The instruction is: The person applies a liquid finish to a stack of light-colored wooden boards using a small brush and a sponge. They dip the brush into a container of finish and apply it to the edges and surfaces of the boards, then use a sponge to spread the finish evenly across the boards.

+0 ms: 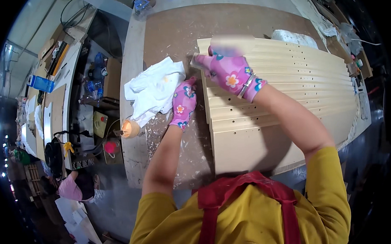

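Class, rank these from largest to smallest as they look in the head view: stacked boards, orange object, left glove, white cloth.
1. Stacked boards
2. White cloth
3. Left glove
4. Orange object

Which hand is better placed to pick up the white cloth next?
Probably the left hand: it is right at the edge of the white cloth, while the right hand is farther away, over the pale boards.

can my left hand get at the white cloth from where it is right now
Most likely yes: your gloved left hand is right beside the white cloth, at its right edge, and nothing visible blocks the way.
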Motion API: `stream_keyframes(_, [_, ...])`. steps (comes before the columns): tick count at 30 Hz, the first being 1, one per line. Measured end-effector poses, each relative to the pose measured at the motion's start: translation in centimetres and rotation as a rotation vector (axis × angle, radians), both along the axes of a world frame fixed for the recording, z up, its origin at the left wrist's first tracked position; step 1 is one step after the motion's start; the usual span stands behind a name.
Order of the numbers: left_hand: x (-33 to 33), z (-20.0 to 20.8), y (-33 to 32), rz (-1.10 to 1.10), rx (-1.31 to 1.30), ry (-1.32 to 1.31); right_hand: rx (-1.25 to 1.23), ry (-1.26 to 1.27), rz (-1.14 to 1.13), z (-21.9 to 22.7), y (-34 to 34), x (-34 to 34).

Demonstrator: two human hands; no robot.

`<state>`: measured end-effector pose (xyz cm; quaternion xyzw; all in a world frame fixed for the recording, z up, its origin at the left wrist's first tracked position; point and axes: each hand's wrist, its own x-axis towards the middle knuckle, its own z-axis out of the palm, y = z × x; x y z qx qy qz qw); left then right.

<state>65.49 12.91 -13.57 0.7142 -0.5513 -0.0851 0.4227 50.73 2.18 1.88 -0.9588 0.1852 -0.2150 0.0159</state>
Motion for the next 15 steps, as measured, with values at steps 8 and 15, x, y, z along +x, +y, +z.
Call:
stream_keyframes(8, [-0.5, 0.4, -0.6, 0.006, 0.105, -0.004, 0.102, 0.119, -0.110, 1.7, -1.0, 0.9])
stream_keyframes(15, [0.1, -2.5, -1.4, -0.048, 0.054, 0.121, 0.142, 0.097, -0.289, 2.1, -4.9, -2.4])
